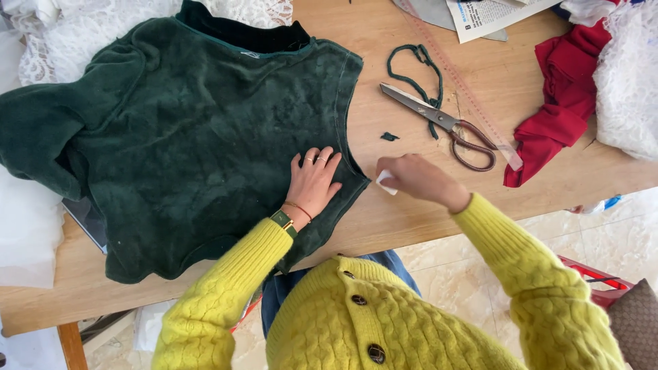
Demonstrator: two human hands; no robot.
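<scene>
A: Right, your left hand [314, 179] is flat on the dark green velvet garment [192, 137], fingers spread and released, gripping nothing. Palm sits just inside the armhole edge on the side nearest your other hand. Looks like it's there to pin the cloth so it doesn't creep on the wooden table [425, 219].

B: And the right?

A: Your right hand [418, 179] is clenched around a small white piece, probably chalk [385, 181]. It's pinched at the fingertips, with its tip just beside the garment's edge and close to your left fingers. Holding it that low and close suggests you want a fine line right at the seam.

B: Where's the garment overall?

A: Spread front-down or front-up, can't tell which. The black collar points away from you and one sleeve is bunched toward your left. The hem hangs near the table's front edge.

B: Tools?

A: Scissors [439, 123] lie past your right hand with the blades shut. A clear ruler [473, 103] runs diagonally beside them. A green cord scrap [411, 72] touches the blades, and a small green offcut [389, 136] sits between scissors and garment. All within reach, none touched.

B: Anything else?

A: Red cloth [562, 96] and white lace [627, 82] are piled at the far right, well apart from your hands.
</scene>
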